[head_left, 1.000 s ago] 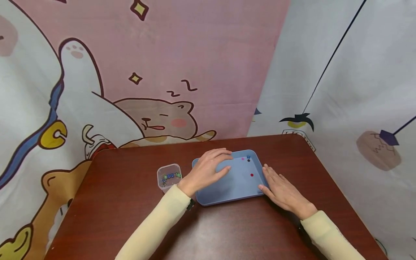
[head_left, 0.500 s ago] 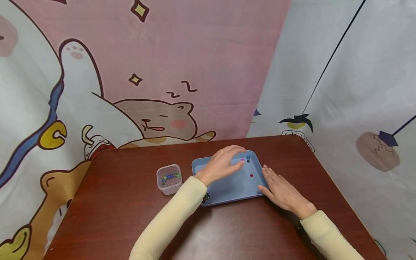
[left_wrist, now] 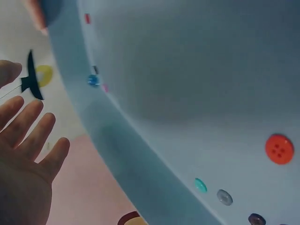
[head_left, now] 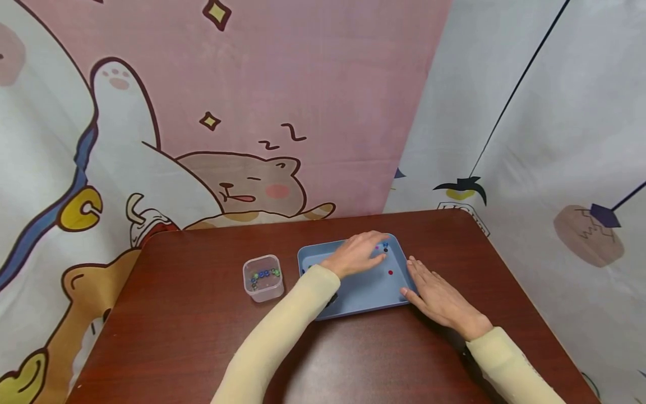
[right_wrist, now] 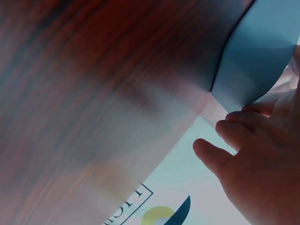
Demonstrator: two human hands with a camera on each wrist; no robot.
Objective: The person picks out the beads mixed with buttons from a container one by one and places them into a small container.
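Observation:
A shallow blue tray [head_left: 360,289] lies on the table. My left hand [head_left: 355,255] hovers over its far part, fingers loosely bent and holding nothing. Near those fingertips, a blue marble [left_wrist: 93,80] sits in the far right corner beside a pink and a dark button. A red button [head_left: 391,272] lies closer to the tray's right side. Across the tray floor in the left wrist view are an orange-red button [left_wrist: 280,149], a teal button [left_wrist: 200,185] and a grey button [left_wrist: 224,197]. My right hand [head_left: 444,294] rests against the right rim, fingers straight.
A clear plastic box [head_left: 264,293] holding several blue and green marbles stands left of the tray on the brown wooden table [head_left: 192,314]. Cloth with cartoon drawings hangs behind the table and along its sides.
My left hand has moved right across the tray, from its left part toward the far right corner. The right hand stays at the rim, and the buttons look unmoved.

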